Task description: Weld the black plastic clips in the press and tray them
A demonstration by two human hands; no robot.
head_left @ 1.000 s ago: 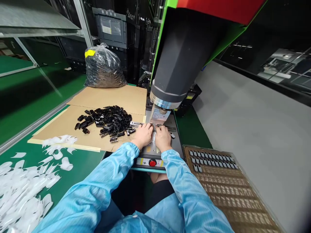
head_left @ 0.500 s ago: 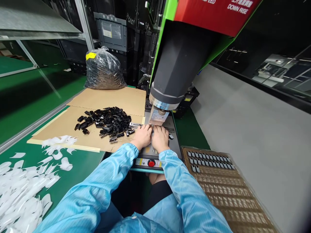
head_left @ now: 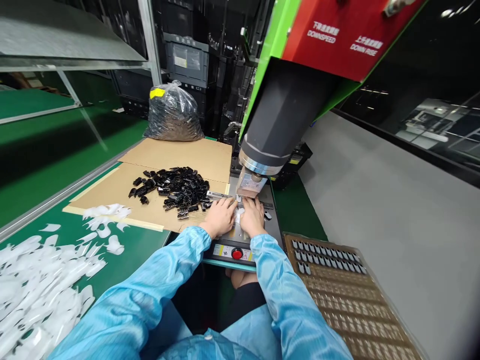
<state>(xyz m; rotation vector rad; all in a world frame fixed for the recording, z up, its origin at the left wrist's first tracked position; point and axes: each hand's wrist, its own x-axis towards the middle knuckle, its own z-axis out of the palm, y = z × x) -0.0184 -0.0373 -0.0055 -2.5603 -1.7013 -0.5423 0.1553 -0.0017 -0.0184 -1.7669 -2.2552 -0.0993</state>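
My left hand (head_left: 221, 216) and my right hand (head_left: 252, 217) meet on the metal base plate (head_left: 234, 235), just below the press head (head_left: 250, 183). Between them shows a small white plastic piece (head_left: 239, 214), with the fingers of both hands closed at its sides. The fingertips reach a small fixture under the head, and my fingers partly cover it. To the right of my right hand lies a small black-and-white part (head_left: 267, 215) on the plate. A heap of black clips (head_left: 183, 187) lies left of my left hand.
Loose white plastic pieces (head_left: 41, 280) cover the green table at left. A cardboard sheet (head_left: 112, 200) lies under the clips, with a filled plastic bag (head_left: 174, 115) behind. At right is a brown tray (head_left: 337, 300) with several parts in rows. A red button (head_left: 236, 254) faces me.
My hands have moved slightly apart, and the white plastic piece between them now shows. The whole view has shifted a little as my head moved.
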